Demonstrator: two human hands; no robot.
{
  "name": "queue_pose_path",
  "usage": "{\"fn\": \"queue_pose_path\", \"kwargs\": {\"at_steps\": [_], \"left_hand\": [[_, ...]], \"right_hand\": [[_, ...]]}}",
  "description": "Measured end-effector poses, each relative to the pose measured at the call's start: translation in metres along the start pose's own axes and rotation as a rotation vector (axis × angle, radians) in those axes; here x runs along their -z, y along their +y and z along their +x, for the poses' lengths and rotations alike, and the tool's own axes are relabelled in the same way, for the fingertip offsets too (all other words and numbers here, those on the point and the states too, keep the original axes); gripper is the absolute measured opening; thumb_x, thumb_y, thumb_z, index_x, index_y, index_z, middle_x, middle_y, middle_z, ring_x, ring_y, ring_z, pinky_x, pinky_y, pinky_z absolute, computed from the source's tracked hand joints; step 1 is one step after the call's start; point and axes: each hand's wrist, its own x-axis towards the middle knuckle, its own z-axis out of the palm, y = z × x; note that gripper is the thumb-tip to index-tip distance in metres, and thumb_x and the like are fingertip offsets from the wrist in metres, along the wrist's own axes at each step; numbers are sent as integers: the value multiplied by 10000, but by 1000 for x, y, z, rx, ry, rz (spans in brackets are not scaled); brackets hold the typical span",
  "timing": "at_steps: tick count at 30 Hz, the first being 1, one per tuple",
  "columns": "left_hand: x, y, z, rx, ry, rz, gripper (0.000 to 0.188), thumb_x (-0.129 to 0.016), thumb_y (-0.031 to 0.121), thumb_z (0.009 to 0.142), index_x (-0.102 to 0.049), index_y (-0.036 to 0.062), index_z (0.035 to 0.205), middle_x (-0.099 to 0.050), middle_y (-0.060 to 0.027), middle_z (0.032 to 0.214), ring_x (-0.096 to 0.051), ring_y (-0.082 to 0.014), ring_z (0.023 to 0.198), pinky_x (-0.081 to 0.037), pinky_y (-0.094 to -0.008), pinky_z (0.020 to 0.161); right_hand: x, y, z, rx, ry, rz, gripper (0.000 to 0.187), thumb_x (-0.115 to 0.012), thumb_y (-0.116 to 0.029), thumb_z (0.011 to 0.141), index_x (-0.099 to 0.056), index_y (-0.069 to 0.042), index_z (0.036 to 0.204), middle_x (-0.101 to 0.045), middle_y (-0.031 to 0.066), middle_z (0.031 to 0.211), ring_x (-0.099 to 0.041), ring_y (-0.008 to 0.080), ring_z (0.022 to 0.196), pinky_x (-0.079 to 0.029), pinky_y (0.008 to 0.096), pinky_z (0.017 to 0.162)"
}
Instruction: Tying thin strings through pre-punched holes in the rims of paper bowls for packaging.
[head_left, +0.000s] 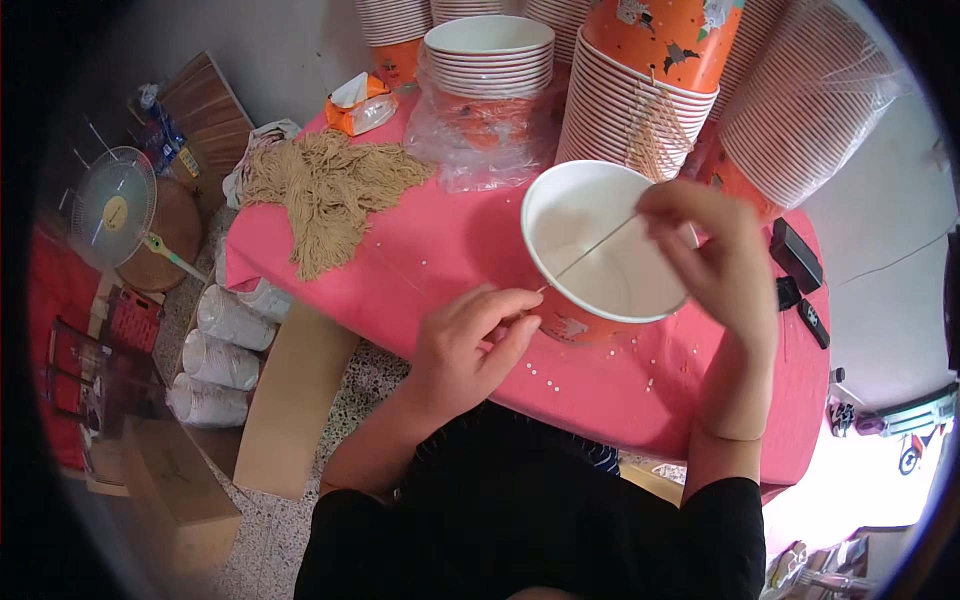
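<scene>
A large paper bucket (572,328), white inside with an orange printed outside, stands on the pink-covered table in front of me. A thin cord (600,243) is stretched slantwise across its mouth. My left hand (470,345), at the near left of the rim, pinches the cord's lower end between thumb and fingers. Above the right side of the bucket, my right hand (715,250) is closed on the cord's upper end; its fingers are slightly blurred. To the left lies a heap of tan cords (335,190).
Tall stacks of orange-and-white buckets (620,120) line the table's back, some in clear plastic. A wipes packet (360,105) lies behind the cords. Small white discs dot the pink cloth (600,400). Black devices (797,258) rest at right. Cardboard (290,400) and wrapped stacks (220,360) stand lower left.
</scene>
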Motion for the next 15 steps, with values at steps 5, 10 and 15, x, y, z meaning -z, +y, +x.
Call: {"fn": "queue_pose_path", "kwargs": {"at_steps": [5,10,15], "left_hand": [[27,-3,-4,165,-242,-205,140,-635,3,895,-656,-7,1033,-646,-61,804,-598,-110,655,-481,-248,560],[47,-5,-6,559,-373,-787,168,-582,36,940,-645,-44,1073,-662,-79,879,-615,-109,747,-517,-238,667],[47,-14,-4,488,-496,-1036,188,-577,69,933,-631,-66,1053,-676,-153,891,-660,-189,733,-545,-296,677]], "right_hand": [[66,18,-11,-166,374,102,121,-589,-15,925,-650,33,1017,-622,11,795,-579,73,710,-452,212,632],[98,48,-16,-136,546,59,166,-594,-87,957,-658,33,1051,-616,19,769,-572,64,695,-446,212,591],[104,65,-15,-273,626,-134,153,-601,-81,934,-667,27,1018,-623,19,749,-570,64,686,-443,223,595]]}}
